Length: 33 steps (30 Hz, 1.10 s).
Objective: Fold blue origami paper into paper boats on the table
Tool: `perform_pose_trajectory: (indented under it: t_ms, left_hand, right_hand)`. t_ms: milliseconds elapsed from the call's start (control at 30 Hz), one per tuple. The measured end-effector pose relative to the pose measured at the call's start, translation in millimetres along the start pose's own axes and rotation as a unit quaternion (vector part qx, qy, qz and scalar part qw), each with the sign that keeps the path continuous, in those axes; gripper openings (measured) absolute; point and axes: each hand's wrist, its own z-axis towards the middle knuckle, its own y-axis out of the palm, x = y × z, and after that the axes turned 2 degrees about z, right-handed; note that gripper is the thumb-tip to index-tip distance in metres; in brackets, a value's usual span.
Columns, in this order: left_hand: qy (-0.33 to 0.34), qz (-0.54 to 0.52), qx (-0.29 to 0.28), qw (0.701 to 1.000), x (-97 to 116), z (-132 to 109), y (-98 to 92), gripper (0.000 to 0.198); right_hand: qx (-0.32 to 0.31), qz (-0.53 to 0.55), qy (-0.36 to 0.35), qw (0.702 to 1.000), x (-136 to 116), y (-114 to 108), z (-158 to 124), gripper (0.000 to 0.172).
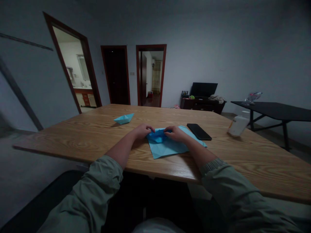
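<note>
On the wooden table [80, 136] both my hands pinch a small partly folded piece of blue paper [157, 136]. My left hand [143, 130] grips its left side with fingers curled. My right hand [175, 133] grips its right side the same way. Under the folded piece lies a flat sheet of light blue paper [167, 149]. A finished blue paper boat [124, 118] rests farther back on the left, apart from my hands.
A black phone [199, 131] lies flat just right of my right hand. A pale plastic bottle [238, 124] stands near the table's right edge. Beyond are a black side table [274, 110], a dark TV stand [202, 103] and three doorways.
</note>
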Motion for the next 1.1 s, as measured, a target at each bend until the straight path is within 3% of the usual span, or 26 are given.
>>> perform_pose_trajectory:
  t_ms: [167, 333, 433, 600, 733, 900, 1000, 1100]
  left_hand:
    - [-0.013, -0.038, -0.027, 0.999, 7.3, -2.3, -0.2, 0.034]
    - [0.045, -0.222, -0.019, 0.974, 18.2, -8.8, -2.2, 0.056]
    - [0.091, -0.276, -0.017, 0.957, 25.0, -12.8, -2.3, 0.065]
    - [0.144, -0.243, -0.013, 0.959, 26.6, -9.5, 11.0, 0.082]
    - [0.141, -0.151, 0.073, 0.976, 24.7, -1.0, 28.1, 0.073]
    - [0.155, -0.089, 0.166, 0.97, 26.5, 3.3, 34.0, 0.054]
    - [0.153, -0.065, 0.226, 0.96, 26.5, 2.9, 29.0, 0.049]
    - [0.115, -0.058, 0.292, 0.948, 25.0, 3.3, 23.4, 0.053]
  right_hand:
    - [-0.001, -0.002, 0.013, 1.0, 5.9, 2.8, 1.4, 0.024]
    - [0.027, 0.133, 0.041, 0.99, 5.3, 2.4, 4.2, 0.02]
    - [0.04, 0.281, 0.098, 0.954, 1.8, 0.8, 4.2, 0.021]
    - [0.046, 0.433, 0.13, 0.891, -1.5, 0.7, 3.6, 0.019]
    - [0.033, 0.437, 0.137, 0.888, -9.0, 8.0, 6.1, 0.021]
    - [0.048, 0.404, 0.151, 0.901, -15.3, 19.8, 17.5, 0.029]
    - [0.111, 0.334, 0.141, 0.925, -12.9, 20.3, 22.8, 0.034]
    - [0.178, 0.241, 0.056, 0.952, -16.6, 18.2, 21.2, 0.036]
